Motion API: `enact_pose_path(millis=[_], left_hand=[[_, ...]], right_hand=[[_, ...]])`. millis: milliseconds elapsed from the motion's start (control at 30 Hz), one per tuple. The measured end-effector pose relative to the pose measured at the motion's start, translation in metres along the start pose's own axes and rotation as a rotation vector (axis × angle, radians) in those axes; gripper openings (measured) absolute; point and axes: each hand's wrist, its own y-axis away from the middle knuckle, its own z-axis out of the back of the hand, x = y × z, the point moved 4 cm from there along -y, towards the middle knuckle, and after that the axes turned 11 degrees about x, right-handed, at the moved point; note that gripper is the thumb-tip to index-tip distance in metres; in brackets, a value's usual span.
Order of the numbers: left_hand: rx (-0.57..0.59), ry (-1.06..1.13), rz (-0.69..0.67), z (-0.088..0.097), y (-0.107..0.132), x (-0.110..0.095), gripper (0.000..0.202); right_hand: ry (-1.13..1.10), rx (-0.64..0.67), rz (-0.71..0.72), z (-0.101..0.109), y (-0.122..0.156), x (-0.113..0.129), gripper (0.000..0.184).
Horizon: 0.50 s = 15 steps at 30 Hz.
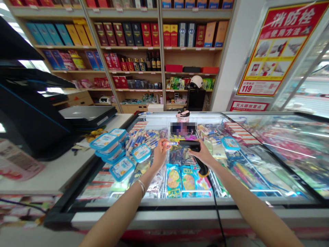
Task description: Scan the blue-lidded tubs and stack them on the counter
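My left hand (160, 150) pinches a small, slim wrapped stick (172, 143) in white, blue and red. My right hand (204, 153) grips a black barcode scanner (189, 144), its nose pointing left at the stick, close to its right end. From the scanner's handle a black cable (216, 209) hangs down over the freezer's front edge. Left of my left hand lies a pile of similar blue and white wrapped sticks (140, 139). Blue-rimmed white tubs (122, 168) are stacked beside the pile, and one more tub (230, 144) sits to the right.
Below my hands is a glass-topped chest freezer (154, 206) with packets inside. A black checkout machine (28, 113) and a scale (87, 113) stand on the left counter. A pink item (183, 117), partly blurred out, is behind. Shelves (128, 48) of boxes line the wall.
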Motion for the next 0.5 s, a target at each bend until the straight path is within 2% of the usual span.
enact_pose_path(millis=[267, 500], left_hand=[[0.004, -0.023, -0.01, 0.0, 0.0, -0.003, 0.035], [0.004, -0.127, -0.074, 0.0, 0.006, -0.022, 0.031]], right_hand=[[-0.014, -0.009, -0.016, 0.0, 0.001, 0.0, 0.053], [-0.023, -0.038, 0.003, 0.003, -0.003, -0.007, 0.054]])
